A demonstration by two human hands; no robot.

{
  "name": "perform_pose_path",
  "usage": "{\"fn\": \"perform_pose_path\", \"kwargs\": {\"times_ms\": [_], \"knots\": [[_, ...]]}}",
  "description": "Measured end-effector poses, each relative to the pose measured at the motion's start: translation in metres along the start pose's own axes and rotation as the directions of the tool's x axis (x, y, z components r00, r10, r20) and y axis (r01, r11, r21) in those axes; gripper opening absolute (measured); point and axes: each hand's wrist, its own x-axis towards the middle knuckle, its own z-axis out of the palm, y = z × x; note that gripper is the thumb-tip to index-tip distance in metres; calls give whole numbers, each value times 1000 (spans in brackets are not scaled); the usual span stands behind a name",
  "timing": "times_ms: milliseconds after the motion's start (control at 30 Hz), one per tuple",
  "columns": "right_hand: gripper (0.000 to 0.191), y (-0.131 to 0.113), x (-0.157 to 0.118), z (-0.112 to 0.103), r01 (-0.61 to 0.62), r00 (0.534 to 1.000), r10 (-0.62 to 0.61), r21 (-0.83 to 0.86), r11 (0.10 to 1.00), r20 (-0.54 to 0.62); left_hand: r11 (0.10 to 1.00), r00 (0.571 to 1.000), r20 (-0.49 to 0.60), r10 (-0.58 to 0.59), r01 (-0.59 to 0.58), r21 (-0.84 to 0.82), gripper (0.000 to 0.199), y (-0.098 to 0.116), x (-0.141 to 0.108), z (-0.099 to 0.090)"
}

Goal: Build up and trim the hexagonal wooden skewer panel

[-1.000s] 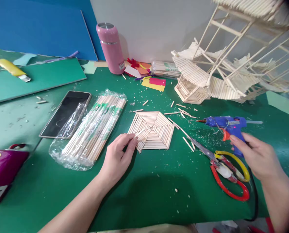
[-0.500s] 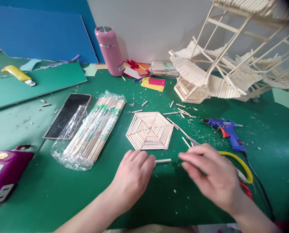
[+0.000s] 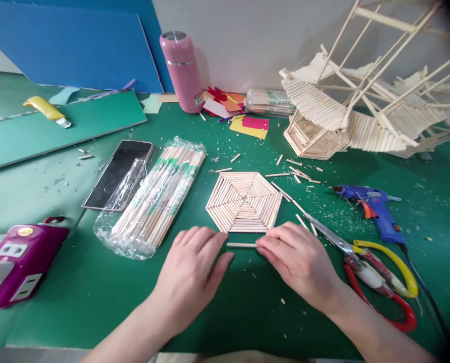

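Between the thumb and fingers of my right hand (image 3: 298,259) is one end of a short wooden stick (image 3: 242,245), held level just in front of a hexagonal panel. My left hand (image 3: 194,267) is near the stick's other end, thumb and fingers apart, with nothing seen in it. The hexagonal stick panel (image 3: 243,201) lies flat on the green table, built of sticks in nested rings. To the right of my right hand lie scissors (image 3: 351,254) with one yellow and one red handle.
A blue glue gun (image 3: 372,204) lies right, its cord trailing forward. A stick-built model (image 3: 315,111) stands back right. Left are bagged sticks (image 3: 160,196), a phone (image 3: 115,171), a purple power socket (image 3: 28,262) and a yellow cutter (image 3: 45,108). A pink flask (image 3: 183,73) stands behind; stick offcuts (image 3: 300,173) lie scattered.
The stick has passed from my left hand to my right hand. My left fingers have opened, and my right hand has moved left. The view has shifted, showing more of the scissors.
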Motion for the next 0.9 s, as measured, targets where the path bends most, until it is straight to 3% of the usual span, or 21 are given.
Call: {"fn": "perform_pose_path", "kwargs": {"times_ms": [100, 200, 433, 900], "knots": [[15, 5, 5, 2, -10, 1000, 9, -47, 999, -25, 996, 999, 23, -25, 23, 88, 27, -13, 8, -4], [15, 5, 7, 3, -13, 1000, 12, -77, 997, -7, 998, 999, 46, 7, -10, 69, 33, -20, 13, 1], [14, 5, 5, 5, -24, 1000, 25, -92, 995, 10, 996, 999, -17, 43, -45, -82, 28, -28, 15, 19], [17, 5, 9, 7, -4, 1000, 6, -115, 993, 16, 990, 998, -45, 52, -57, -125, 21, -29, 18, 21]]}}
